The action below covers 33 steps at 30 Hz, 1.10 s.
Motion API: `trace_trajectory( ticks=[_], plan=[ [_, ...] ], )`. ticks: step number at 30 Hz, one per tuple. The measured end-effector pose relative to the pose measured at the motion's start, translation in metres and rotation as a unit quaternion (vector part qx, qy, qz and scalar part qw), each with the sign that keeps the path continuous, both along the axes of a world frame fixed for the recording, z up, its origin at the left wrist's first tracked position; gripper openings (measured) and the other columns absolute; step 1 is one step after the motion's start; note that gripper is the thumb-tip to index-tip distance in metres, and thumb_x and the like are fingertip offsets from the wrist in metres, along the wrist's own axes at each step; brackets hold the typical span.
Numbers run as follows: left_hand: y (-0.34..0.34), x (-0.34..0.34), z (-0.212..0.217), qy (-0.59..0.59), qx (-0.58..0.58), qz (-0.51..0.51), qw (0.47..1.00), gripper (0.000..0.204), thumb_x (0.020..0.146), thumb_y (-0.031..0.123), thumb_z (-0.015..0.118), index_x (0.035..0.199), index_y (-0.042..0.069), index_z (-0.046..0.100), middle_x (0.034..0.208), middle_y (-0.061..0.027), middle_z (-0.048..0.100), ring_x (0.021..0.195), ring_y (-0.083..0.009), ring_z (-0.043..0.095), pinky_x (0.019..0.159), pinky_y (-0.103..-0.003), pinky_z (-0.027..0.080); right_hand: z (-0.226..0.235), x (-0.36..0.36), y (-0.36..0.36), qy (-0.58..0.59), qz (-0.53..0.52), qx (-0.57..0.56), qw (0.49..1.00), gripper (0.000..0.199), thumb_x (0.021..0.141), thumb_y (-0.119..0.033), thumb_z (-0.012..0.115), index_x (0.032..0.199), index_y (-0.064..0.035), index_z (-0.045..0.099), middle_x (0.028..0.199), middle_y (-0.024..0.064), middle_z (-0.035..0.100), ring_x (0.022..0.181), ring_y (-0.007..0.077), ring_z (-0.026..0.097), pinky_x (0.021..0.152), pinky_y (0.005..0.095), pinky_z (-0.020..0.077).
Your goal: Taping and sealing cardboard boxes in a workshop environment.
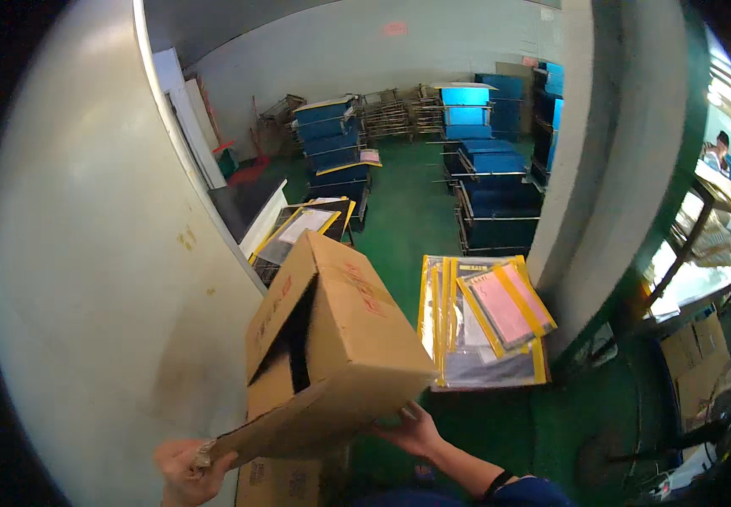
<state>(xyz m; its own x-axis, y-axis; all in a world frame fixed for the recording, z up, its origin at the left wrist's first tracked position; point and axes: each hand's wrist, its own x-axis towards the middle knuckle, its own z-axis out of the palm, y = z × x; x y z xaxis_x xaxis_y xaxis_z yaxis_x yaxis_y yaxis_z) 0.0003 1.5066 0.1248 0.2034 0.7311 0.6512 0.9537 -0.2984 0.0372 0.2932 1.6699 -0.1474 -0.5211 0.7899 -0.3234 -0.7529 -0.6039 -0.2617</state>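
A brown cardboard box (374,329) with red print hangs tilted in front of me, partly open, a dark gap showing between its flaps. My left hand (188,471) is closed on the torn corner of a flap at its lower left. Under the box's right lower edge, my right hand (416,433) supports it; some of its fingers are hidden behind the cardboard. Below the box, another cardboard carton (279,482) stands low, partly covered from view.
A pale door panel (112,253) fills the left. Yellow-edged clear document sleeves (505,308) lie stacked at right, beside a grey pillar (627,160). Blue crates on racks (500,203) line the green floor (407,203) farther back. A distant person (718,152) sits at far right.
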Motion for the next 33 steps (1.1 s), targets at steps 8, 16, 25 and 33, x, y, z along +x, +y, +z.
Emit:
trace_trajectory(
  ticks=[8, 16, 25, 33],
  plan=[
    [0.179, -0.041, -0.021, -0.098, -0.106, -0.178, 0.973, 0.035, 0.064, 0.007, 0.070, 0.099, 0.007, 0.070, 0.073, -0.0071, 0.067, 0.052, -0.0190, 0.059, 0.046, -0.028, 0.045, -0.035, -0.007, 0.100, 0.031, -0.002, -0.056, 0.998, 0.061, 0.093, -0.050, 0.040, 0.140, -0.0132, 0.029, 0.147, 0.0133, 0.024, 0.135, 0.0375, 0.025, 0.109, 0.0615, 0.0209],
    [0.317, -0.074, -0.037, -0.185, -0.151, -0.300, 0.924, 0.038, 0.063, 0.006, 0.070, 0.101, 0.009, 0.070, 0.074, -0.0071, 0.068, 0.056, -0.0210, 0.062, 0.049, -0.030, 0.047, -0.026, 0.005, 0.169, 0.039, -0.110, -0.114, 0.987, 0.061, 0.092, -0.049, 0.041, 0.140, -0.0157, 0.025, 0.145, 0.0219, 0.017, 0.133, 0.0466, 0.022, 0.108, 0.0629, 0.0213],
    [0.448, -0.042, -0.036, -0.144, -0.166, -0.373, 0.902, 0.038, 0.064, 0.006, 0.069, 0.102, 0.007, 0.068, 0.076, -0.0069, 0.067, 0.061, -0.0210, 0.065, 0.052, -0.029, 0.051, -0.040, 0.010, 0.244, 0.088, -0.180, -0.145, 0.969, 0.063, 0.089, -0.056, 0.044, 0.136, -0.0160, 0.031, 0.144, 0.0202, 0.025, 0.131, 0.0442, 0.028, 0.107, 0.0616, 0.0237],
    [0.536, -0.004, -0.035, -0.105, -0.202, -0.408, 0.884, 0.037, 0.064, 0.007, 0.069, 0.101, 0.006, 0.067, 0.082, -0.0063, 0.069, 0.064, -0.0200, 0.066, 0.054, -0.029, 0.053, -0.054, 0.021, 0.279, 0.025, -0.238, -0.124, 0.963, 0.063, 0.088, -0.057, 0.046, 0.133, -0.0139, 0.036, 0.142, 0.0148, 0.032, 0.133, 0.0396, 0.028, 0.107, 0.0590, 0.0239]
  ],
)
